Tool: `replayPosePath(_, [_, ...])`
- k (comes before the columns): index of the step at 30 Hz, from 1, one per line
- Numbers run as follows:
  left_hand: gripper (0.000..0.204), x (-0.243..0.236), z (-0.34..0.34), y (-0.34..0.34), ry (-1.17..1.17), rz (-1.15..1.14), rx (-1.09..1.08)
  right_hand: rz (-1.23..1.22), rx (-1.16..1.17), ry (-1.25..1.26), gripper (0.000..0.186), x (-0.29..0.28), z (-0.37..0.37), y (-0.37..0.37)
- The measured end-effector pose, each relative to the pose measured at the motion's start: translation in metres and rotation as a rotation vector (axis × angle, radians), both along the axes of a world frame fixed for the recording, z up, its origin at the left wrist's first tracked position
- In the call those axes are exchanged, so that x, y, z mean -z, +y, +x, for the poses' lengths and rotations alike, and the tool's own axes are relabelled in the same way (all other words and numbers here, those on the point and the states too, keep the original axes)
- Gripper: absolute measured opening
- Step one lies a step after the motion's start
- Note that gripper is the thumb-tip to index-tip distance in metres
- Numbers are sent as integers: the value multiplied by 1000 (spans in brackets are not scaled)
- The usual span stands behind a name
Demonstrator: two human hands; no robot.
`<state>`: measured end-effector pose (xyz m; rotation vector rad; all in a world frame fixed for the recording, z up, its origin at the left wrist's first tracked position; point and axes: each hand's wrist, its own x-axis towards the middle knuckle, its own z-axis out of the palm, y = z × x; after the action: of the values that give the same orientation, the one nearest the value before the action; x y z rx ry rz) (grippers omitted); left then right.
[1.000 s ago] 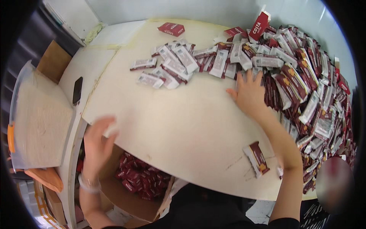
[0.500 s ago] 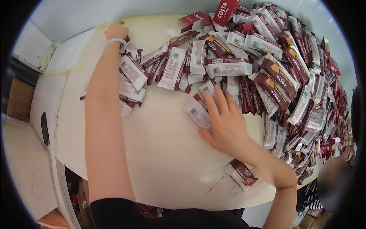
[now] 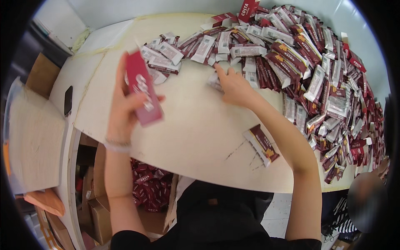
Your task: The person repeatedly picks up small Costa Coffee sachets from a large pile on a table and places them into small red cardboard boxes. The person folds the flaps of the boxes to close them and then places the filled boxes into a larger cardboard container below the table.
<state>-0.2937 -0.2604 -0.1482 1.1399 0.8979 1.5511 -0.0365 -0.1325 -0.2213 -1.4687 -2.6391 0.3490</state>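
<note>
My left hand [image 3: 121, 104] is closed around a slim red carton [image 3: 143, 89], raised over the left part of the table and a little blurred. My right hand [image 3: 238, 88] reaches to the near edge of the pile, fingers apart and index finger stretched forward. Beside its fingertips lies a wrapped snack bar [image 3: 215, 81], partly hidden by the hand. Maroon and white wrapped bars [image 3: 204, 49] spread across the back of the table. One more bar [image 3: 261, 145] lies alone to the left of my right forearm.
A high heap of wrapped bars [image 3: 329, 79] fills the right side, with a few red cartons [image 3: 249, 9] among them. A dark phone [image 3: 68, 100] lies on the left of the white table [image 3: 179, 137]. Below its edge, red packages [image 3: 152, 185] fill a cardboard box. Another person is at lower right.
My left hand has come back from the far left, now with the red carton in it. My right hand's fingers have drawn closer together. The view has shifted, showing the box below.
</note>
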Motion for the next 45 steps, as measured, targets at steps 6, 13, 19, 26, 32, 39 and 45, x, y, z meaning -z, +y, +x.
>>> replayPosePath(6, [57,71,81,-92,658,82,-447,-1010,-81,1229,92,-41,34,-18])
replayPosePath(13, [55,82,135,-122,971,423,-381,-1163,19,1962,70,-85,48,-121])
replayPosePath(19, [65,97,155,-129,810,528,-413,-540,87,1962,42,-80,32,-187])
replayPosePath(26, [61,100,163,-132,913,574,-445,769,125,1144,29,-55,15,-166])
replayPosePath(32, [67,107,158,-125,841,462,-459,748,-433,883,38,-32,18,-175])
replayPosePath(39, [58,110,142,-120,800,664,-429,801,-420,445,45,-10,49,-197])
replayPosePath(45, [53,104,133,-130,857,578,-333,326,-494,823,28,-51,71,-175])
